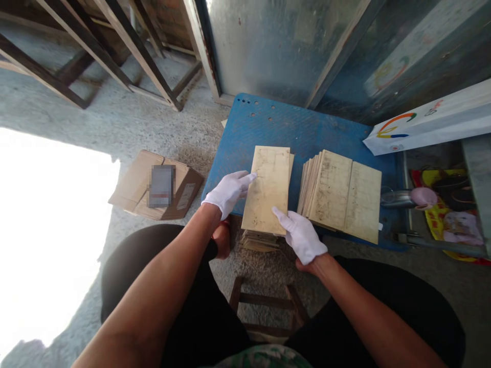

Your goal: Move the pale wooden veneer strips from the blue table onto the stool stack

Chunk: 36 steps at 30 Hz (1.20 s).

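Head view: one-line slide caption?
White-gloved left hand and right hand on a pale board at a blue table, with stacked boards alongside.

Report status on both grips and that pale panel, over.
Left grip touching pale panel, left edge. Right grip holding its lower right corner. Possible snag: stacked panels close on right, on blue table.
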### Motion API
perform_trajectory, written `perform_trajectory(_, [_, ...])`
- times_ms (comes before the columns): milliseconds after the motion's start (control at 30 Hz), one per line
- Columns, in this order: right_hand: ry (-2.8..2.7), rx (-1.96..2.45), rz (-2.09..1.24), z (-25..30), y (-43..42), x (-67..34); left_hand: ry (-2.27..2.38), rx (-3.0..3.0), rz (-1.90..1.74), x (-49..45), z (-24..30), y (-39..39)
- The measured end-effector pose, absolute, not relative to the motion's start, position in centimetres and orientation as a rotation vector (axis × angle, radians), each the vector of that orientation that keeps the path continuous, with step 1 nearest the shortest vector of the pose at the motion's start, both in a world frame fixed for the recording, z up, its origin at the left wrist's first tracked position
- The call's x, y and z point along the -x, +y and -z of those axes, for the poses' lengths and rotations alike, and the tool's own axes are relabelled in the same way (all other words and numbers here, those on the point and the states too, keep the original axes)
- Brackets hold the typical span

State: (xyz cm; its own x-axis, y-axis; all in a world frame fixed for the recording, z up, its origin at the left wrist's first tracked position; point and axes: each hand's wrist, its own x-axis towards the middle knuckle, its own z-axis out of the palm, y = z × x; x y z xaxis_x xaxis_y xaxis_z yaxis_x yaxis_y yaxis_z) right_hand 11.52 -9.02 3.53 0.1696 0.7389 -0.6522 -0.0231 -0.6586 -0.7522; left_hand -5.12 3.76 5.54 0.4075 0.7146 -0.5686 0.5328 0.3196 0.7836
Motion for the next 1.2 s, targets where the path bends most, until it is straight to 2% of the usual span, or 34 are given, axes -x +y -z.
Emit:
perform_trajectory(133, [-0.746,1.647,-1.764,-5.3,-11.6,-11.6,0.979,-0.822,-0.51,5.1,-5.6,3.3])
perform_trajectory(233, [-0.877,1.533,-1.939,-5.4,-12.2,-12.3,0.969,-0.661,-0.55,4.5,-6.2,2.6])
perform_trajectory(400, [-1.228,1.93,-1.683,-6.6,-10.1,-15.1,0.902,-0.726,-0.45,3.2,-7.7,0.8])
perform_trajectory(500, [-1.115,2.063,-1.461,-8.9,-8.6,-16.9,0.899,-0.827,-0.373,2.8,-8.1,-0.3])
perform_trajectory(600, [-1.038,2.015,-1.346,-11.0,-8.1,-17.9,0.878,-0.856,-0.35,2.6,-8.1,-1.0])
perform_trajectory(800, [-1.01,1.892,-1.396,-12.3,-8.6,-18.3,0.792,-0.873,-0.307,2.7,-8.3,-2.1])
perform_trajectory(967, [-1.267,2.039,-1.433,-13.2,-9.3,-18.6,0.768,-0.959,-0.255,2.9,-8.4,-2.9])
perform_trajectory(1200, [-1.519,1.995,-1.459,-13.0,-11.9,-19.0,0.638,-1.22,-0.082,3.8,-7.4,-2.6])
